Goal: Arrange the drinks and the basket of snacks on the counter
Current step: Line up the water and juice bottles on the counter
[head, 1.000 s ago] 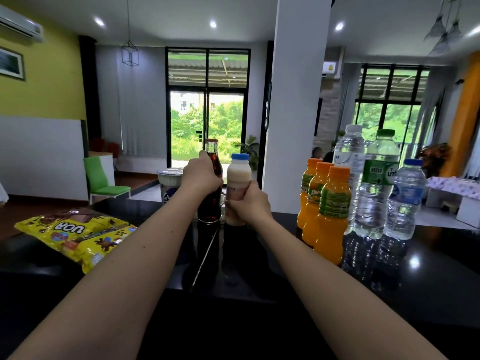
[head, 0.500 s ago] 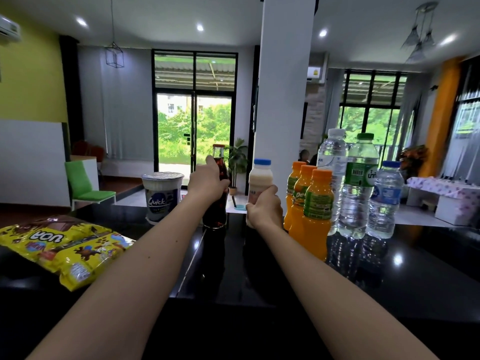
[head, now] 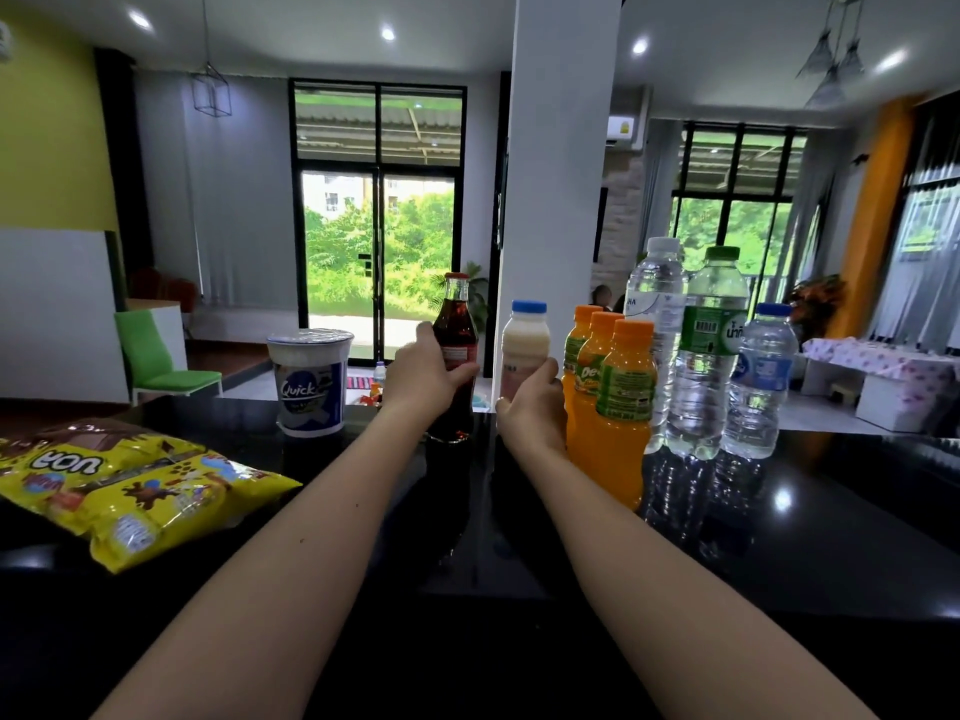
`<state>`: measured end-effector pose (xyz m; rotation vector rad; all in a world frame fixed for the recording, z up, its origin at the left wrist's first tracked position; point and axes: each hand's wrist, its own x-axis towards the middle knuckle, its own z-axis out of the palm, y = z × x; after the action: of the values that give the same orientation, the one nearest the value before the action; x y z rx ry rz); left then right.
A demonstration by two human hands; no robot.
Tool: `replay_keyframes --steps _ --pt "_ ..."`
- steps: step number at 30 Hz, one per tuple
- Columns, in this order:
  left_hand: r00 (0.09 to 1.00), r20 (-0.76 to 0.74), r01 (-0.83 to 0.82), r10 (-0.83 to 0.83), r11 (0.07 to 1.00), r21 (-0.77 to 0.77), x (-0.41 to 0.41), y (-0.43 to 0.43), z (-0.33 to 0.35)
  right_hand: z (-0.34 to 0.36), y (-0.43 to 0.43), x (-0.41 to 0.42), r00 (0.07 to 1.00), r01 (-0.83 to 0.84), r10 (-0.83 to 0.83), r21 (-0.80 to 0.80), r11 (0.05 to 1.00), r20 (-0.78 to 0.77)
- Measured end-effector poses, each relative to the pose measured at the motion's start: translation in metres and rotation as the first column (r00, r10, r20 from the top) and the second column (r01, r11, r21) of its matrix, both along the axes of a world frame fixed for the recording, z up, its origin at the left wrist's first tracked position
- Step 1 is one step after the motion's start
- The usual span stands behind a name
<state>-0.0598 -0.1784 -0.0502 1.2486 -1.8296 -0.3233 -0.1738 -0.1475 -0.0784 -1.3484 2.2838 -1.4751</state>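
Note:
A dark cola glass bottle (head: 456,324) with a red cap stands on the black counter (head: 779,522). My left hand (head: 423,379) wraps its lower half. Just right of it stands a small milky bottle (head: 524,340) with a blue cap, and my right hand (head: 532,407) grips its base. Three orange juice bottles (head: 621,402) stand in a row touching my right hand's side. Behind them are three clear water bottles (head: 701,356).
A white "Quick" cup (head: 310,384) with a sealed lid stands left of the cola. Yellow snack bags (head: 135,485) lie at the counter's left. A white pillar (head: 561,174) rises beyond the far counter edge.
The view has swung and the bottles now sit closer to the orange juice row. Both hands slid lower on their bottles, fingers looser than before.

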Motion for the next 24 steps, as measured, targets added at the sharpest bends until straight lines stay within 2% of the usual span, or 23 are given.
replay_keyframes --steps 2,4,7,15,21,24 --pt "1.0 0.011 0.005 -0.006 0.995 0.097 0.004 0.001 -0.018 -0.003 0.001 0.0 1.0 -0.001 0.0 0.05 0.999 0.027" --pt "0.996 0.089 -0.01 -0.006 0.983 0.182 0.008 0.0 -0.034 -0.007 0.0 0.0 1.0 0.004 -0.006 0.108 0.994 0.024" --pt "0.991 0.131 -0.012 -0.02 0.97 0.242 0.009 -0.003 -0.041 -0.009 -0.002 -0.001 0.998 0.011 -0.017 0.126 0.992 0.053" --pt "0.954 0.299 -0.047 -0.009 0.983 0.177 -0.006 -0.002 -0.036 -0.011 -0.008 -0.001 0.996 0.058 -0.066 0.134 0.989 0.052" --pt "0.944 0.329 -0.044 -0.015 0.985 0.17 -0.019 -0.004 -0.036 -0.015 -0.012 0.003 0.989 0.148 -0.149 0.119 0.982 -0.001" --pt "0.955 0.297 -0.05 0.002 0.986 0.157 -0.019 -0.004 -0.04 -0.015 -0.011 0.001 0.989 0.145 -0.143 0.127 0.981 -0.022"
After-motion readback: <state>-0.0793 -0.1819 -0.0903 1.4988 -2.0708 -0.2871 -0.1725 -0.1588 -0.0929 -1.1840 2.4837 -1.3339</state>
